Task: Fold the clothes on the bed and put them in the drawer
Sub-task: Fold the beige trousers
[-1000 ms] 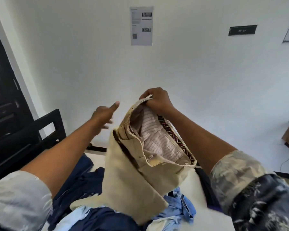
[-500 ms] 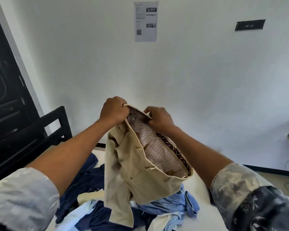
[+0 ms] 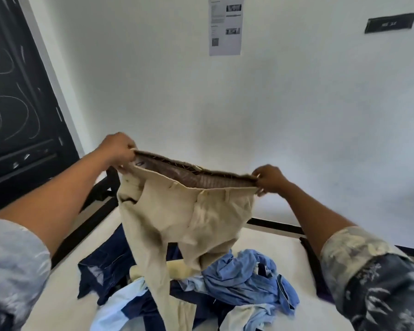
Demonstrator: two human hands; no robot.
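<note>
Beige trousers (image 3: pixel 189 211) are held up by the waistband, pinched in the left hand (image 3: pixel 117 149) and right hand (image 3: pixel 269 176), stretched wide so the legs hang straight for folding.

trousers (image 3: pixel 184 211): matt beige woven cloth, striped lining inside waistband
shirt (image 3: pixel 244 278): soft, crumpled light-blue cloth
jeans (image 3: pixel 105 266): dark blue denim
bed frame (image 3: pixel 273 222): black, smooth
wall notice (image 3: pixel 225 26): matt printed paper

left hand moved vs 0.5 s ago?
Yes. The left hand has swung left, away from the wall notice toward the black door, stretching the beige trousers wide.
</note>
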